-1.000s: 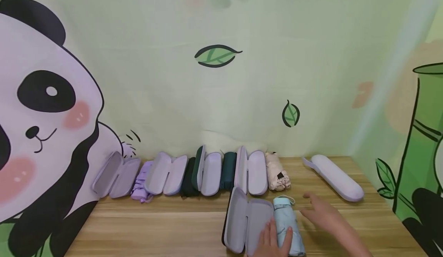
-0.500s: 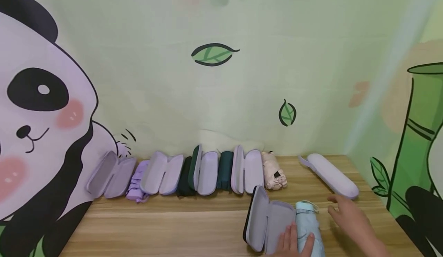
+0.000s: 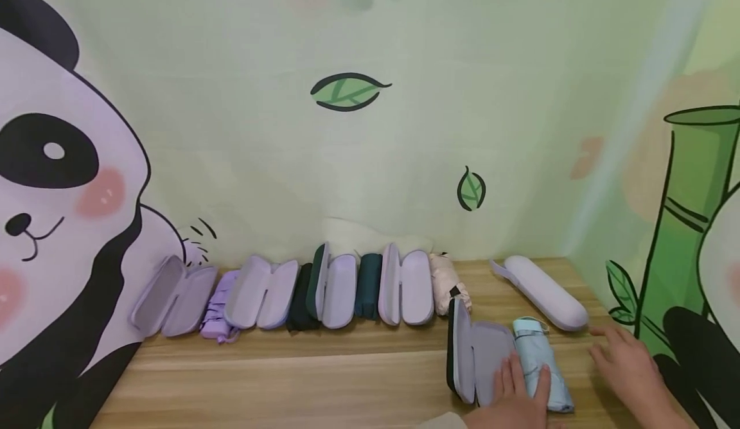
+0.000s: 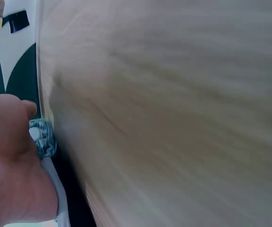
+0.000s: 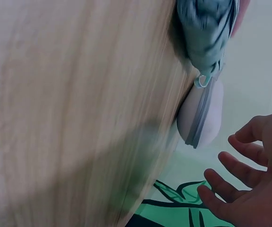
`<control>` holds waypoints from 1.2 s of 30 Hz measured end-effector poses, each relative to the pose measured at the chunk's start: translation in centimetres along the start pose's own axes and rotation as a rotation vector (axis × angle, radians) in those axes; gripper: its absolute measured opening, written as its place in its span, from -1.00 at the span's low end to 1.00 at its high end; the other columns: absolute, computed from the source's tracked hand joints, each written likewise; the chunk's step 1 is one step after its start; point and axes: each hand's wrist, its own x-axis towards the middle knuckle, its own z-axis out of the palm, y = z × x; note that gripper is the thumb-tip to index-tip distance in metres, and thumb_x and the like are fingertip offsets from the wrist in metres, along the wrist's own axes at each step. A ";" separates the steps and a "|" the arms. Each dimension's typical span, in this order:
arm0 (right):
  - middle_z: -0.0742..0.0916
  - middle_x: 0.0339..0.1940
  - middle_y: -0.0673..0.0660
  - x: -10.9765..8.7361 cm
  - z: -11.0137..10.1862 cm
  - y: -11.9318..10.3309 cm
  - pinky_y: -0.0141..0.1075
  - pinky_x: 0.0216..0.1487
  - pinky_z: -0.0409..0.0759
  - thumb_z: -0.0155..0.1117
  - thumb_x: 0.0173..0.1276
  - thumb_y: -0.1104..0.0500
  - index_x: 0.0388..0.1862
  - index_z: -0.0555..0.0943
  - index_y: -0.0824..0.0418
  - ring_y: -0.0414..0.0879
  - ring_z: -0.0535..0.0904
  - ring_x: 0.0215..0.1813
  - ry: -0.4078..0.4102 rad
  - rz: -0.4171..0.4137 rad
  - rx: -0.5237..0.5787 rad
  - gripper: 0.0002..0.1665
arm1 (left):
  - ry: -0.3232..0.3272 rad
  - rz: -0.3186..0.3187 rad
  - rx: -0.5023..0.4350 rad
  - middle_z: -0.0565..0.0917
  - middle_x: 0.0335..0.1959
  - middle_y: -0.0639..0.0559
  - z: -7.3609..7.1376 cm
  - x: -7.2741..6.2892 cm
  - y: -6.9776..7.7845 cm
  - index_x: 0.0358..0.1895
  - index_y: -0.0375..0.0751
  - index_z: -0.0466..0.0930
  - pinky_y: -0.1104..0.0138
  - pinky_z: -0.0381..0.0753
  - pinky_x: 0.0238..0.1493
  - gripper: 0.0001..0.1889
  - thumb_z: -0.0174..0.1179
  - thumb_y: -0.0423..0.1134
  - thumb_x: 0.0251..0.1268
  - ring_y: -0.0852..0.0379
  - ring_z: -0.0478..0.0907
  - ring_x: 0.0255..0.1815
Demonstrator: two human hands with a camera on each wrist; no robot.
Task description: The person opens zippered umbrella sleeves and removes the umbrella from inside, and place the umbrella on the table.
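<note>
Low in the head view, my left hand [image 3: 514, 400] lies with straight fingers over the grey inside of an open, dark-edged glasses case [image 3: 491, 345]. Its thumb rests on a folded light-blue umbrella [image 3: 542, 361], right beside the case. In the left wrist view the left hand [image 4: 13, 165] hides most of the case, and one end of the umbrella [image 4: 42, 137] shows past it. My right hand [image 3: 630, 365] is off to the right with loosely bent fingers, holding nothing. Just beyond its fingertips lies a lavender glasses case [image 3: 546, 293], outer side up.
Along the back of the wooden table [image 3: 324, 384] stand several open glasses cases [image 3: 338, 291], with folded umbrellas between them: purple [image 3: 220, 307], dark green [image 3: 369, 286] and cream [image 3: 448, 281] among them. A printed panda cloth [image 3: 260, 127] hangs right behind the row.
My left hand has slid the open case and the light-blue umbrella to the right along the table. My right hand has also moved right, away from the umbrella. The view has shifted slightly.
</note>
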 end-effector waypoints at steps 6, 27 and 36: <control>0.55 0.10 0.56 0.3 -0.2 0.1 0.33 -0.06 0.44 0.22 0.38 0.29 0.03 0.58 0.45 0.54 0.49 0.04 -0.009 0.021 0.008 -0.69 | 0.121 -0.131 0.009 -0.22 0.67 -0.14 -0.3 2.9 2.3 0.65 0.34 -0.22 0.11 -0.02 0.56 -0.18 -0.19 0.44 0.45 -0.07 -0.23 0.65; 0.52 0.12 0.58 0.1 -0.2 1.2 0.32 0.02 0.43 0.20 0.42 0.26 0.07 0.57 0.47 0.53 0.45 0.13 -0.092 0.070 0.018 -0.66 | 0.271 -0.393 -0.224 -0.27 0.65 -0.13 -2.0 7.5 6.6 0.65 0.23 -0.07 0.03 -0.17 0.56 -0.15 0.03 0.34 0.40 -0.10 -0.33 0.65; 0.51 0.13 0.57 0.2 -0.3 1.7 0.33 0.02 0.43 0.15 0.43 0.25 0.10 0.55 0.47 0.54 0.44 0.14 -0.086 0.080 0.033 -0.64 | 0.230 -0.287 -0.035 -0.16 0.65 -0.12 -3.2 9.2 5.5 0.64 0.32 -0.11 0.15 -0.08 0.57 -0.23 -0.07 0.33 0.48 -0.03 -0.23 0.65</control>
